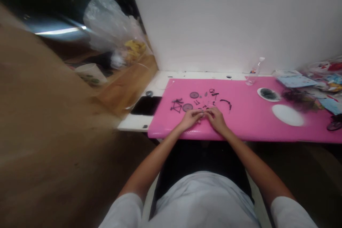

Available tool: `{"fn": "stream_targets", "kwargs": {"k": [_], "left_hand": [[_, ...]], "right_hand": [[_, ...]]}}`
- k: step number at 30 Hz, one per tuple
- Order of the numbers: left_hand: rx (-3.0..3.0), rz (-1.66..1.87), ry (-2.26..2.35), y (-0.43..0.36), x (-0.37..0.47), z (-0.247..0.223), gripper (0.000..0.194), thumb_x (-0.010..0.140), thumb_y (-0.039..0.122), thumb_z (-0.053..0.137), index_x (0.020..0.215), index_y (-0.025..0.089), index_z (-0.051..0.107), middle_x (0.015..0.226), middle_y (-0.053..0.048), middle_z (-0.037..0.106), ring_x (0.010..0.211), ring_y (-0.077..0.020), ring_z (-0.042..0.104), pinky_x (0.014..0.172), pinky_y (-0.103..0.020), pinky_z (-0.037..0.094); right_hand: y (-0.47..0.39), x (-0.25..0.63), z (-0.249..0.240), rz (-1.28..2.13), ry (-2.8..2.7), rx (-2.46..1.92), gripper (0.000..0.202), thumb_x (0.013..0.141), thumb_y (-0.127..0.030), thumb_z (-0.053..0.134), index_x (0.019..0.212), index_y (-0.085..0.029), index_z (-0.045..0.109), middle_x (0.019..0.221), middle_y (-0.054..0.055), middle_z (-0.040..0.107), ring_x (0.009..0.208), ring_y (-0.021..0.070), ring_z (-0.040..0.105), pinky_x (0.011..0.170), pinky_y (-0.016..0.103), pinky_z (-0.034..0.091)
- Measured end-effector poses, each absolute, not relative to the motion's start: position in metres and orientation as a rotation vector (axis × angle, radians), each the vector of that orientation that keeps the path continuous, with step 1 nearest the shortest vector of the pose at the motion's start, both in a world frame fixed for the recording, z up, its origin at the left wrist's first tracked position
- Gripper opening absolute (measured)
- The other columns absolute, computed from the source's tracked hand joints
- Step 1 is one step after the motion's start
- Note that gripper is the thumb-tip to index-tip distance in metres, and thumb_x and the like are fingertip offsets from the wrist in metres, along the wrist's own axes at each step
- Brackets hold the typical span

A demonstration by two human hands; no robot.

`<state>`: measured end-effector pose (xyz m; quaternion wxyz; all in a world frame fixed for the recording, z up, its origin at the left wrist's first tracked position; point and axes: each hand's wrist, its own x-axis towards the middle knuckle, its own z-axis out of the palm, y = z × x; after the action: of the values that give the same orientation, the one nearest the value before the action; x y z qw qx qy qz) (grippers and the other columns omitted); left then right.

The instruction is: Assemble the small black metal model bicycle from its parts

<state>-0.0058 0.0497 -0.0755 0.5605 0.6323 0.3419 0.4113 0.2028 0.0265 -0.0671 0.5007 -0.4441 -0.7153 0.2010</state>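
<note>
My left hand (pixel 192 118) and my right hand (pixel 215 118) meet over the front part of the pink table cover (pixel 240 114), fingertips pinched close together. Whatever sits between the fingers is too small to make out. Just beyond them lie small dark parts of what looks like a model bicycle. A black frame (pixel 176 105) is on the left, beside one spoked wheel (pixel 187 107). Farther back is another wheel (pixel 194 95). A thin black looped part (pixel 213 93) lies behind my right hand, and a curved black strip (pixel 226 102) rests to its right.
At the right are a white plate (pixel 287 115), a dish of dark pieces (pixel 268 94) and a heap of plastic packets (pixel 326 74). A clear bottle (pixel 253 73) stands near the white wall. A flat black object (pixel 146 105) lies left of the pink cover.
</note>
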Motion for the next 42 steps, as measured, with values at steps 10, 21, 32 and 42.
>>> {"fn": "stream_targets", "kwargs": {"k": [10, 21, 32, 42], "left_hand": [[1.543, 0.956, 0.793, 0.041, -0.007, -0.077, 0.054, 0.095, 0.058, 0.080, 0.123, 0.012, 0.084, 0.097, -0.010, 0.081, 0.061, -0.0104, 0.062, 0.064, -0.026, 0.054], [1.561, 0.974, 0.810, 0.044, -0.008, -0.086, 0.055, 0.096, 0.056, 0.080, 0.128, 0.011, 0.083, 0.092, -0.010, 0.081, 0.062, -0.0116, 0.063, 0.068, -0.027, 0.055], [1.567, 1.000, 0.790, 0.043, -0.007, -0.086, 0.054, 0.097, 0.056, 0.079, 0.121, 0.008, 0.084, 0.085, -0.009, 0.079, 0.061, -0.0115, 0.063, 0.067, -0.026, 0.054], [1.560, 0.995, 0.781, 0.043, -0.008, -0.084, 0.052, 0.095, 0.057, 0.080, 0.115, 0.009, 0.083, 0.099, -0.012, 0.082, 0.058, -0.0102, 0.064, 0.064, -0.026, 0.056]], "right_hand": [[0.025, 0.200, -0.071, 0.491, -1.757, -1.063, 0.011, 0.099, -0.041, 0.071, 0.096, -0.036, 0.080, 0.098, 0.007, 0.079, 0.098, 0.0350, 0.069, 0.094, 0.059, 0.059], [0.027, 0.201, -0.078, 0.373, -1.850, -1.021, 0.013, 0.104, -0.027, 0.065, 0.100, -0.028, 0.078, 0.098, 0.009, 0.077, 0.099, 0.0311, 0.067, 0.093, 0.050, 0.058], [0.030, 0.200, -0.080, 0.332, -1.888, -1.026, 0.012, 0.104, -0.018, 0.065, 0.098, -0.025, 0.073, 0.099, 0.009, 0.075, 0.101, 0.0299, 0.064, 0.094, 0.046, 0.056], [0.030, 0.196, -0.083, 0.335, -1.878, -1.012, 0.015, 0.104, -0.017, 0.061, 0.096, -0.025, 0.070, 0.098, 0.009, 0.073, 0.101, 0.0294, 0.063, 0.094, 0.046, 0.055]]}}
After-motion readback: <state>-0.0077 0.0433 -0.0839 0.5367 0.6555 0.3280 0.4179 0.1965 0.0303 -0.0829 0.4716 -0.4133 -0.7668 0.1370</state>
